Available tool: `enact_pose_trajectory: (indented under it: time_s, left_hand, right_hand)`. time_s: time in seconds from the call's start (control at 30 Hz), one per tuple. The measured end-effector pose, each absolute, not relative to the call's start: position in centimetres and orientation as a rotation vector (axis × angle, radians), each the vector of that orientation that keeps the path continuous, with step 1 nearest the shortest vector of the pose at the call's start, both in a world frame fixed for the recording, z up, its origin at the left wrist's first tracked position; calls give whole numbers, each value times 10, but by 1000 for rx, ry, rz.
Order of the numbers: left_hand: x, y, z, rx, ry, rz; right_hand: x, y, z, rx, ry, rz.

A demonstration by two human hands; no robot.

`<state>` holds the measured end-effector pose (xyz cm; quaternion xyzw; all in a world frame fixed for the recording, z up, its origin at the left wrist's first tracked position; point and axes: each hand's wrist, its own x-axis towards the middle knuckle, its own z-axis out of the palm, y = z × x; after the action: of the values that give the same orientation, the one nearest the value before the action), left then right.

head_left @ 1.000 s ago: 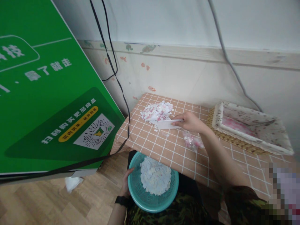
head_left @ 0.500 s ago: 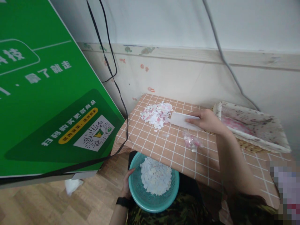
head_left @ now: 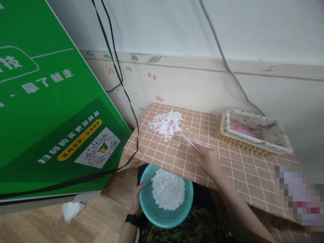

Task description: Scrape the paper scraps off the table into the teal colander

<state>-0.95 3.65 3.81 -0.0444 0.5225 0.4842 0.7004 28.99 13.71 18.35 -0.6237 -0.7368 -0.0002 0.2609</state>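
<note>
My left hand (head_left: 138, 199) grips the left rim of a green plastic colander (head_left: 165, 222) on my lap, below the table's front edge. White paper scraps (head_left: 168, 189) are heaped inside it. In my right hand (head_left: 207, 158) is a flat white card (head_left: 187, 139), tilted and seen almost edge-on over the table. Left of the card, a pile of white and pink paper scraps (head_left: 165, 124) lies on the checked tablecloth (head_left: 162, 155), with a few stray bits nearby. A clear and pink plastic packet (head_left: 200, 143) shows partly behind my right hand.
At the table's back right stands a woven basket (head_left: 243, 143) with a printed cloth lining and something pink inside. A large green sign board (head_left: 50, 128) fills the left, with a black strap (head_left: 130, 101) hanging beside it. A white bag (head_left: 72, 211) lies on the floor.
My right hand has moved towards me and away from the pile. The card has turned from showing its face to nearly edge-on. My left hand stays on the colander.
</note>
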Motion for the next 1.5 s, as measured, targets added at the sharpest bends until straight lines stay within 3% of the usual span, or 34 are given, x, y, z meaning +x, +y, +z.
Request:
enact_pose_trajectory:
  time_s: [0.5, 0.77, 1.0, 1.3, 1.5]
  left_hand:
    - [-14, 33, 27, -87, 1062, 1044]
    - [-11, 34, 35, -94, 1104, 1100]
    - [-11, 35, 30, -81, 1143, 1118]
    - [-16, 33, 30, -73, 1149, 1108]
    - [-14, 35, 30, -80, 1100, 1070]
  right_hand:
    - [272, 157, 190, -1781, -1933, 39]
    - [278, 130, 202, -1622, -2079, 145]
    - [213, 108, 193, -1218, -2068, 387]
    - [223, 122, 180, -1561, -1615, 515]
    - [277, 122, 171, -1741, -1336, 388]
